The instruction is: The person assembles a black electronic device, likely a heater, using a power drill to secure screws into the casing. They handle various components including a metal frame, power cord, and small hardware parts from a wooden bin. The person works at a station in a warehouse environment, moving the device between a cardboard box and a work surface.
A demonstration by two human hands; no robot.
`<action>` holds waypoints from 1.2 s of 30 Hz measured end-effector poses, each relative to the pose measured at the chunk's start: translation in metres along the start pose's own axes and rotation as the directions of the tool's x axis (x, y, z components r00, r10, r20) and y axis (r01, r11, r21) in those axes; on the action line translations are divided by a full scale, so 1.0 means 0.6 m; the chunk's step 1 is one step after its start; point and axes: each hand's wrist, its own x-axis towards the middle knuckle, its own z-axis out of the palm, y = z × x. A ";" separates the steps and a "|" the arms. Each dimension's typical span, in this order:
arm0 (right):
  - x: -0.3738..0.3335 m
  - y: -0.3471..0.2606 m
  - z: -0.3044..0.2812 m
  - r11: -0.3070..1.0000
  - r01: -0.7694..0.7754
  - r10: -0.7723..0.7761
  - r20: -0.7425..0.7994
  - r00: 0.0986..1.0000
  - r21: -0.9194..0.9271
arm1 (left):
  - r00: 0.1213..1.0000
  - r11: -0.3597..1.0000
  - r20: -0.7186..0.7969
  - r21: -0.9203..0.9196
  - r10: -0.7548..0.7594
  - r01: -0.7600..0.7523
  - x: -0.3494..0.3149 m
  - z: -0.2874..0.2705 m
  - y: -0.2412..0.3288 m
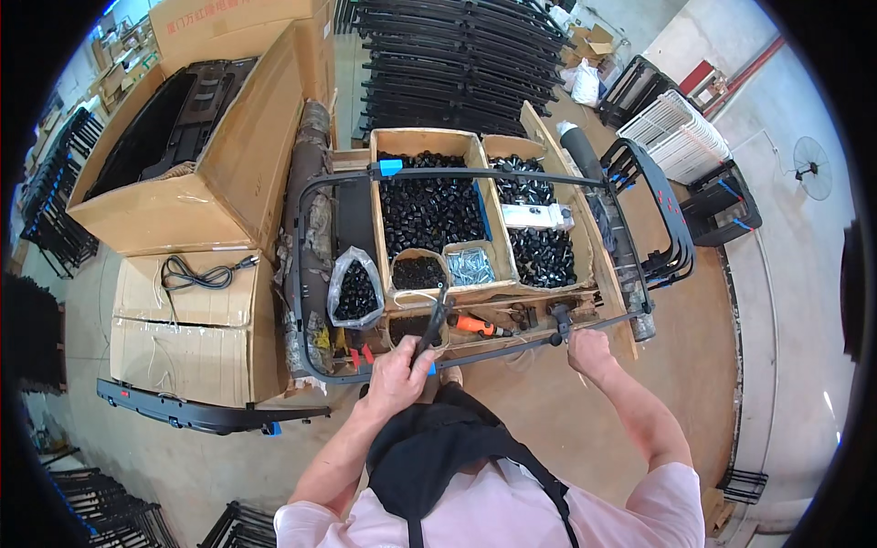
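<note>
A black tubular frame (pixel 306 274) with rounded corners lies across a wooden bench of parts bins. My left hand (pixel 399 379) is closed around a slim black bar-like tool (pixel 431 329), whose upper end points away from me; its exact kind is unclear. The hand is by the frame's near rail, beside a blue piece. At the right part of that rail my right hand (pixel 592 354) is closed, next to a black fitting (pixel 560 318). Its fingertips are hidden, so what it grips cannot be made out. Between the hands lies an orange and black power screwdriver (pixel 480 325).
Cardboard bins hold black caps (pixel 425 215), black fittings (pixel 539 258) and silver screws (pixel 470 267). A plastic bag (pixel 355 288) of black parts sits left. Cartons (pixel 247 183) stand at left, stacked black frames (pixel 457 64) at the back. More curved frames (pixel 662 215) hang at right.
</note>
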 end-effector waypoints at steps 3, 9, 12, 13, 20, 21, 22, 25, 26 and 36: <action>-0.004 -0.012 -0.013 0.961 0.145 -0.069 -0.306 0.949 0.234 | 0.999 1.000 0.043 0.021 -0.001 0.001 -0.003 0.004 0.004; -0.009 -0.017 -0.021 0.951 0.158 -0.071 -0.308 0.949 0.267 | 0.996 1.000 0.085 0.019 0.010 -0.011 -0.027 0.010 -0.004; -0.001 0.001 0.003 0.999 -0.022 0.023 -0.033 0.999 0.040 | 0.994 0.999 0.107 0.023 0.021 -0.023 -0.022 0.002 0.001; -0.001 -0.002 0.001 0.995 0.029 -0.018 -0.111 0.994 0.099 | 0.993 0.999 0.112 0.028 0.027 -0.031 -0.028 0.002 0.001; 0.005 -0.013 -0.004 0.987 0.079 -0.059 -0.142 0.988 0.143 | 0.993 1.000 0.118 -0.022 0.014 -0.011 -0.044 0.004 -0.006; 0.005 -0.017 -0.008 0.968 0.144 -0.097 -0.220 0.971 0.206 | 0.994 1.000 0.112 -0.019 0.003 -0.001 -0.043 0.005 -0.007; 0.008 -0.016 -0.007 0.983 0.068 -0.052 -0.103 0.993 0.168 | 0.994 1.000 0.106 -0.009 0.005 -0.004 -0.034 0.000 -0.007; 0.016 -0.020 -0.011 0.988 -0.040 0.037 0.025 0.999 0.148 | 0.994 0.999 0.106 -0.039 0.034 -0.030 -0.042 -0.003 -0.010; 0.009 -0.040 -0.030 0.974 0.000 0.016 -0.069 0.997 0.226 | 0.995 0.999 0.103 -0.048 0.017 -0.012 -0.046 -0.004 -0.015; 0.024 -0.053 0.011 0.955 -0.029 0.057 -0.087 0.995 0.294 | 0.996 1.000 0.093 -0.018 -0.014 0.016 -0.051 -0.023 -0.031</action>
